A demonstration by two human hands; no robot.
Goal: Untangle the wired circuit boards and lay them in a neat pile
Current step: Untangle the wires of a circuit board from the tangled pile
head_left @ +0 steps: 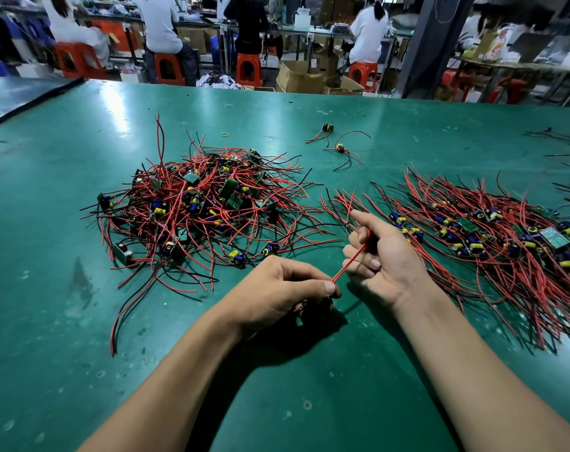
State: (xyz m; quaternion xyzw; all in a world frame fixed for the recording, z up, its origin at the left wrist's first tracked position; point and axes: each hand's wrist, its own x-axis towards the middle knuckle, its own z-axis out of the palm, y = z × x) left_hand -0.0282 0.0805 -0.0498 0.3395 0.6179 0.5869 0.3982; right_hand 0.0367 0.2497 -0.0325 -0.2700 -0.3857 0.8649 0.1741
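Head view: the left grip (286,288) pinches the end of a thin, smooth red wire (350,257) between thumb and forefinger. The right grip (383,256) curls round the same wire higher up, and it runs straight between them. Both are over the glossy green bench (309,386). To their left sits a tangled heap (195,210) of small green circuit boards with red and black leads. To their right lies the combed-out pile (489,236), its wires fanned one way. Two loose boards (327,128) and a yellow rubber band (224,134) lie beyond.
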